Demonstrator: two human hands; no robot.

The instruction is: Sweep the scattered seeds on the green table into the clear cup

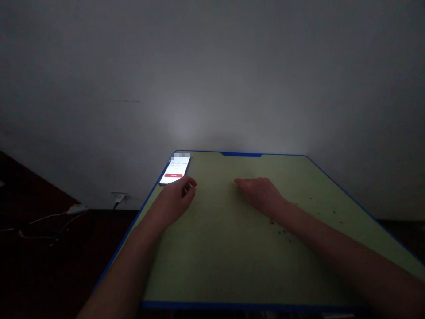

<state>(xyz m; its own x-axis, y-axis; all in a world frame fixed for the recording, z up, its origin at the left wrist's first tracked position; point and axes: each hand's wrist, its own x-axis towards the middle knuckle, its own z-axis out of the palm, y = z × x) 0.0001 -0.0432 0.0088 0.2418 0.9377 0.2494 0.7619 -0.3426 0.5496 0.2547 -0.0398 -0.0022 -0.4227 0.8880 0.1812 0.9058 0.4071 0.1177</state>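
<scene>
My left hand (179,195) is loosely curled above the left side of the table, its thumb close to the bent fingers. A pale sliver shows between them, too small to name. Just beyond that hand, a phone (175,169) lies screen up at the far left corner, lit white with timer-like digits and a red bar. My right hand (260,192) hovers over the middle of the table with its fingers pressed together toward the left; whatever they hold, if anything, is hidden. Small dark bits (284,232) are scattered beside and under my right forearm.
The pale green table (206,266) has a blue rim and stands against a grey wall (212,79). A white plug (120,199) sits in the wall at left. A power strip (77,209) and cables lie on the dark floor. The room is dim.
</scene>
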